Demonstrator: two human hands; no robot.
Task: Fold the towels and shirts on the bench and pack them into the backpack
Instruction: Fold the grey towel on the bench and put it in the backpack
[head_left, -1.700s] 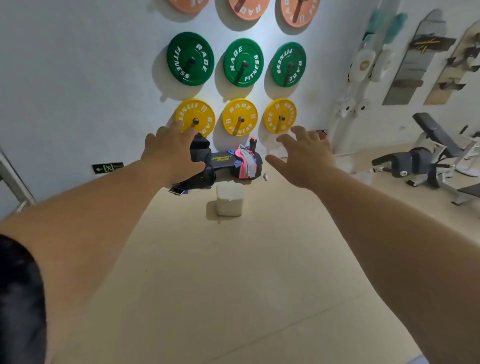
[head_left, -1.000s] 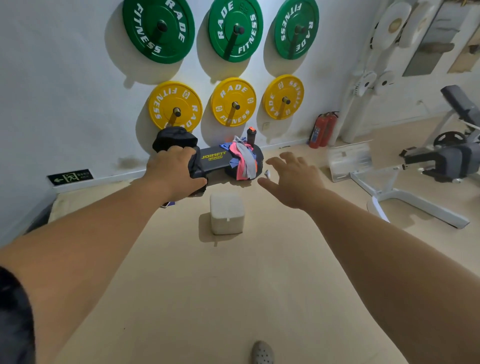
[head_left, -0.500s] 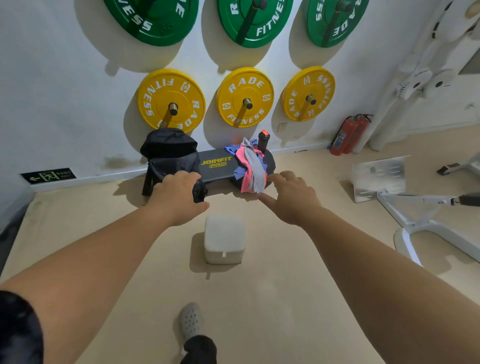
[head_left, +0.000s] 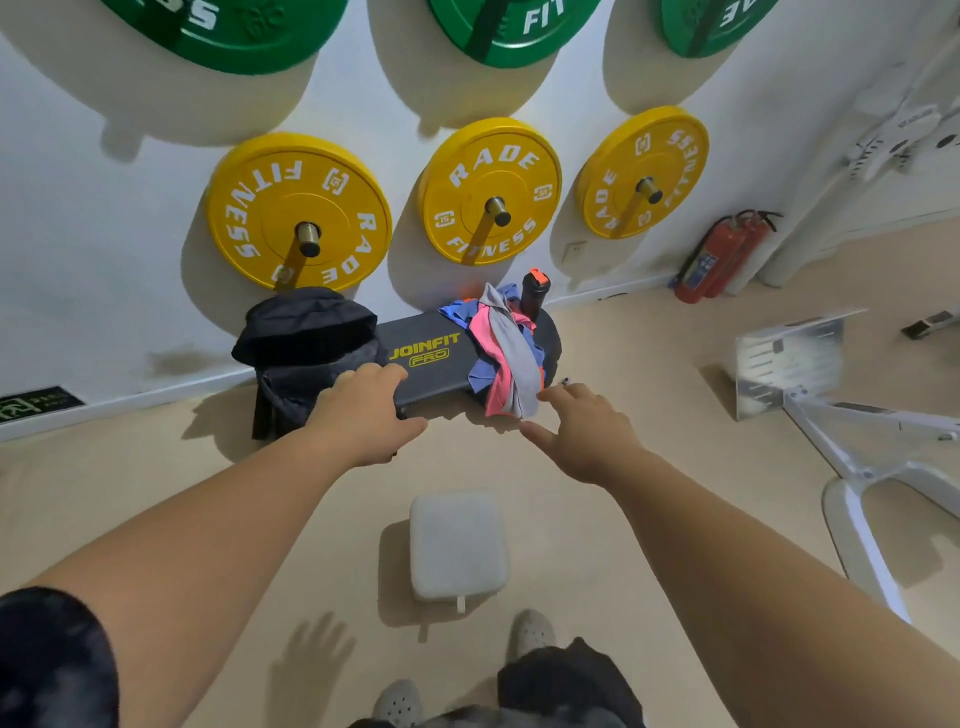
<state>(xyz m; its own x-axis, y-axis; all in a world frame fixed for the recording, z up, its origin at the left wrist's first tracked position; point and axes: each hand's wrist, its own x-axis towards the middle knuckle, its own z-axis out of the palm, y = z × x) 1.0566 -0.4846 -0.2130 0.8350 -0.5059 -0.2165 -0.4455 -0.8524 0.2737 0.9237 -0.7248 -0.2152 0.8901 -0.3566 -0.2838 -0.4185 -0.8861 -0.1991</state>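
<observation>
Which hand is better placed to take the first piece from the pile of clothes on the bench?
Probably the right hand: its open fingers point toward the pile of clothes on the right end of the bench. The left hand is nearer the backpack at the other end.

Crumpled clothes (head_left: 501, 353) and backpack (head_left: 306, 332) atop bench (head_left: 422, 331)
</observation>
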